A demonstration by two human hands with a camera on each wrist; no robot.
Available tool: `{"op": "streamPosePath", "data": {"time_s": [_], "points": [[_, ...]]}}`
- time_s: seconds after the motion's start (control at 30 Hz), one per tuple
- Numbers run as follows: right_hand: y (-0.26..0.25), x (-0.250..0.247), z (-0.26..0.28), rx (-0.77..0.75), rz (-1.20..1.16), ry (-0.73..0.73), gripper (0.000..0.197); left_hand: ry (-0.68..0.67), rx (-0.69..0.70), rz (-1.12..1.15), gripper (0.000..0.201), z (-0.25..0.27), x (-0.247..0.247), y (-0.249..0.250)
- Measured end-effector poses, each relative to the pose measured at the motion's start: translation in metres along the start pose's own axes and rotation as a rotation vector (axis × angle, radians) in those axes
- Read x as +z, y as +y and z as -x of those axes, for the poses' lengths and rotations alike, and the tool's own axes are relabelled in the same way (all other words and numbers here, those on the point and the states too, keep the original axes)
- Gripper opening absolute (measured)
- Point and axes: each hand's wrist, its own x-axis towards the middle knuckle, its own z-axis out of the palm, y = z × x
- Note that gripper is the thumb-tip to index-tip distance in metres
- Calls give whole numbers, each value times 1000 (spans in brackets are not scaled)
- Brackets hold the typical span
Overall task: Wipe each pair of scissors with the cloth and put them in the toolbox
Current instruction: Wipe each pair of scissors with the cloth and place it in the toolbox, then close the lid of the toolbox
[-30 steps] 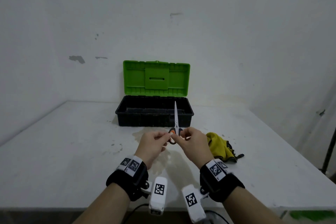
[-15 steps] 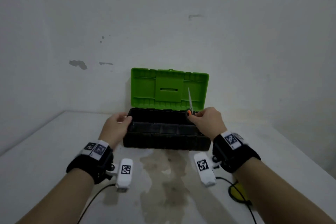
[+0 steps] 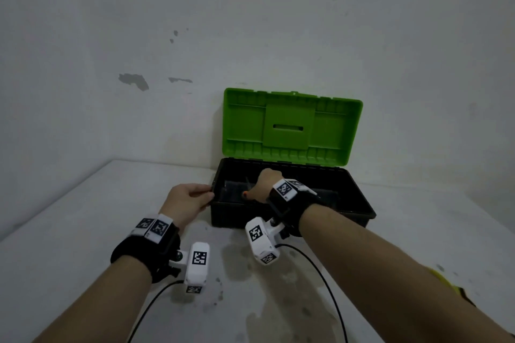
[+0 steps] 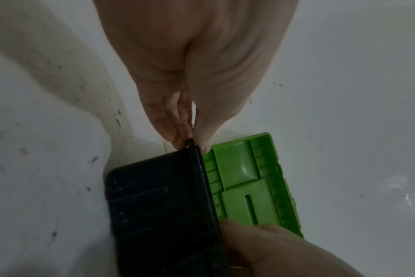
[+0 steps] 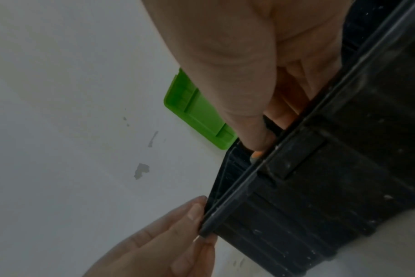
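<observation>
The left hand (image 3: 186, 201) sits at the left end of the toolbox (image 3: 356, 203), pinching the black rim at its near-left corner: the left wrist view shows the thumb (image 4: 205, 131) on one side of the edge and the fingers (image 4: 171, 120) pressed together on the other. The box stands on a white table (image 3: 83, 231) against the wall, its green lid (image 3: 291, 125) open and upright behind the black tub. To the right of that corner, the right hand (image 3: 263, 185) reaches down inside the tub, fingers curled around the scissors (image 3: 245, 194); only a spot of orange handle peeks out under the hand, and a thin blade line shows faintly toward the left inside wall. The right wrist view shows the thumb (image 5: 246, 112) pressed on the dark handle just behind the front rim. At the far right, half hidden by the right forearm, a strip of yellow cloth (image 3: 446, 280) lies on the table, well apart from the box.
</observation>
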Motion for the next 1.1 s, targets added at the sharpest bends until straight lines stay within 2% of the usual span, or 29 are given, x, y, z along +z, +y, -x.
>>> {"op": "streamPosePath", "data": {"time_s": [0.13,0.27,0.37,0.53,0.67,0.87,1.1], "points": [[-14,17,-20,42,4,-15,46,-20,7,24,31,0,1,0],[-22,33,-35,76,40,-27,58,-20,-5,48,32,-2,1,0],[-23,31,-28,46,-38,-78,38,-18,-7,52,31,-2,2,0],[-22,31,-21,4,-65,-90,33,-16,4,39,30,0,2,2],[-9,22,-7,-5,-76,13,36,11,17,-22,28,7,2,5],[46,-1,34,-65,-175,107,33,58,28,-126,30,12,-6,19],[128,-52,60,35,-167,236,38,108,81,-100,41,10,2,69]]}}
